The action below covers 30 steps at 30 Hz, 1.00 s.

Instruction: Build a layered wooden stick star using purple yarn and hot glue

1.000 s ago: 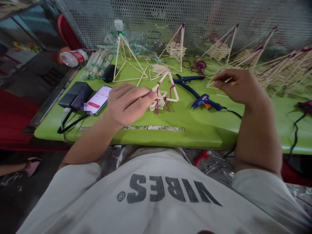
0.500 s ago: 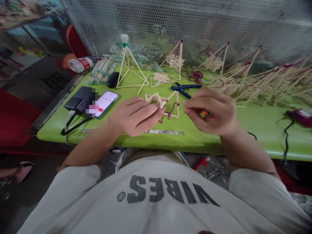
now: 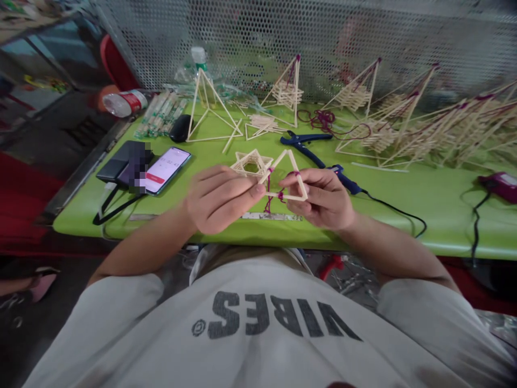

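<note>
My left hand [image 3: 228,199] pinches the left corner of a small triangle of pale wooden sticks [image 3: 302,186], held just above the table. Purple thread [image 3: 269,188] is knotted on its sides and hangs down inside it. The fingers of my right hand [image 3: 325,199] are closed on the triangle's lower right corner. Behind my left fingertips sits a star-shaped stack of sticks [image 3: 253,161]; whether it touches the triangle I cannot tell. A blue tool with a black cable [image 3: 346,182] lies right beside my right hand.
Blue-handled cutters [image 3: 305,143] lie behind the hands. A bare stick pyramid [image 3: 214,102] stands at the back left, and several threaded pyramids [image 3: 379,134] crowd the right. A phone [image 3: 168,170] rests at the left. A flat metal strip [image 3: 250,215] lies near the front edge.
My right hand has moved left and down and taken hold of the triangle's right corner. This uncovers the blue tool. My left hand keeps its grip; the triangle is slightly turned.
</note>
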Tool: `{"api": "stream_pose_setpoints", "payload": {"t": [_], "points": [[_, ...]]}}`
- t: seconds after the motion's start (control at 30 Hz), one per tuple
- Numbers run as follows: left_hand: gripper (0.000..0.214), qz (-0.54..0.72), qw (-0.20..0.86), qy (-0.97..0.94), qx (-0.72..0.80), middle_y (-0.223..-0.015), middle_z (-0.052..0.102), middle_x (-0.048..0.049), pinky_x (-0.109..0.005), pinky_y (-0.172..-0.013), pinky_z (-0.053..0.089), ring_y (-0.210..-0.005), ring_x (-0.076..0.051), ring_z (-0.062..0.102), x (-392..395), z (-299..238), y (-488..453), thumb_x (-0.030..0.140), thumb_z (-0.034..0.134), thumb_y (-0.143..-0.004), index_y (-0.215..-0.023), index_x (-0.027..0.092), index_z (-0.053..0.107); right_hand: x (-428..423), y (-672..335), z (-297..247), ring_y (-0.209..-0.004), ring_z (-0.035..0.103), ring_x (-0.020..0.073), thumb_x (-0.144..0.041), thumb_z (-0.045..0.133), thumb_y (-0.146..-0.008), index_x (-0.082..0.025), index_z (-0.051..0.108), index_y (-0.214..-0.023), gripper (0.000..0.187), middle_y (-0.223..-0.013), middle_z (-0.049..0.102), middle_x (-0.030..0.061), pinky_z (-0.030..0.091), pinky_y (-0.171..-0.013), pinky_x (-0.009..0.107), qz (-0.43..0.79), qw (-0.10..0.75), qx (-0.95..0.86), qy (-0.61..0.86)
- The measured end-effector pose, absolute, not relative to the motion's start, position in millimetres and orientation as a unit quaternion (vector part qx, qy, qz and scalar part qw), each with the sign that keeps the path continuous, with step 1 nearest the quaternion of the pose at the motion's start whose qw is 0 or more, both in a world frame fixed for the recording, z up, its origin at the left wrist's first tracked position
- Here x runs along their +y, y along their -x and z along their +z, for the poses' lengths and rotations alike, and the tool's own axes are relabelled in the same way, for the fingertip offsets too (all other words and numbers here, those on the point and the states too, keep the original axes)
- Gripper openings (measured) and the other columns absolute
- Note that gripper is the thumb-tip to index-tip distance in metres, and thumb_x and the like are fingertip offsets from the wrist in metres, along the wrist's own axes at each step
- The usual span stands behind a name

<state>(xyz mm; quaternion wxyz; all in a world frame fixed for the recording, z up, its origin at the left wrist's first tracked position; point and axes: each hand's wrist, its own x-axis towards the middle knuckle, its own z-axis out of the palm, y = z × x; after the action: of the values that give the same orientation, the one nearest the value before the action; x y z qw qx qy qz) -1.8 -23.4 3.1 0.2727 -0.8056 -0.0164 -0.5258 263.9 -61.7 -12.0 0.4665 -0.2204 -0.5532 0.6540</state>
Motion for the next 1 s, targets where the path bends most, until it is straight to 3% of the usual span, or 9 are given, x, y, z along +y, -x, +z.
{"api": "stream_pose_setpoints", "payload": {"t": [0.13, 0.27, 0.4, 0.53, 0.73, 1.0], "points": [[0.010, -0.523, 0.286, 0.803, -0.022, -0.103, 0.090, -0.0049, -0.028, -0.068, 0.071, -0.081, -0.017, 0.084, -26, 6, 0, 0.015, 0.079, -0.100, -0.100, 0.024, 0.080, -63, -260, -4, -0.042, 0.027, 0.0045, -0.041, 0.092, -0.092, -0.031, 0.093, -0.108, 0.019, -0.054, 0.047, -0.0084, 0.025, -0.044, 0.020, 0.720, 0.441, -0.507, 0.174], [0.007, -0.515, 0.287, 0.808, -0.008, -0.098, 0.088, -0.0101, -0.031, -0.066, 0.068, -0.078, -0.018, 0.082, -26, 9, -1, 0.012, 0.079, -0.099, -0.100, 0.018, 0.081, -63, -260, -2, -0.040, 0.026, 0.0029, -0.040, 0.094, -0.090, -0.028, 0.087, -0.099, 0.017, -0.058, 0.054, -0.0094, 0.028, -0.044, 0.020, 0.741, 0.437, -0.482, 0.166], [0.006, -0.512, 0.295, 0.807, -0.005, -0.098, 0.087, -0.0061, -0.027, -0.069, 0.067, -0.079, -0.015, 0.081, -24, 10, -3, 0.014, 0.080, -0.101, -0.098, 0.020, 0.081, -68, -262, 4, -0.041, 0.028, 0.0031, -0.036, 0.095, -0.091, -0.021, 0.081, -0.097, 0.022, -0.054, 0.047, -0.0111, 0.030, -0.045, 0.020, 0.773, 0.414, -0.449, 0.171], [0.006, -0.530, 0.287, 0.798, 0.014, -0.094, 0.087, -0.0092, -0.028, -0.065, 0.066, -0.075, -0.016, 0.081, -21, 8, -5, 0.010, 0.075, -0.102, -0.101, 0.012, 0.080, -71, -264, 5, -0.044, 0.029, 0.0027, -0.034, 0.094, -0.094, -0.018, 0.078, -0.098, 0.023, -0.058, 0.050, -0.0100, 0.031, -0.048, 0.019, 0.788, 0.404, -0.437, 0.155], [0.014, -0.532, 0.282, 0.798, -0.005, -0.108, 0.088, -0.0033, -0.027, -0.070, 0.070, -0.085, -0.016, 0.083, -18, 1, 0, 0.014, 0.079, -0.100, -0.109, 0.025, 0.080, -66, -267, -4, -0.046, 0.030, 0.0042, -0.033, 0.075, -0.109, -0.019, 0.074, -0.104, 0.014, -0.059, 0.046, -0.0100, 0.031, -0.052, 0.019, 0.792, 0.371, -0.476, 0.094], [0.009, -0.541, 0.304, 0.784, 0.007, -0.107, 0.086, -0.0052, -0.026, -0.069, 0.069, -0.086, -0.016, 0.082, -15, -1, 0, 0.014, 0.077, -0.100, -0.104, 0.022, 0.079, -64, -268, -8, -0.047, 0.032, 0.0059, -0.034, 0.071, -0.112, -0.022, 0.067, -0.101, 0.017, -0.063, 0.048, -0.0087, 0.032, -0.049, 0.019, 0.786, 0.351, -0.505, 0.066]]}}
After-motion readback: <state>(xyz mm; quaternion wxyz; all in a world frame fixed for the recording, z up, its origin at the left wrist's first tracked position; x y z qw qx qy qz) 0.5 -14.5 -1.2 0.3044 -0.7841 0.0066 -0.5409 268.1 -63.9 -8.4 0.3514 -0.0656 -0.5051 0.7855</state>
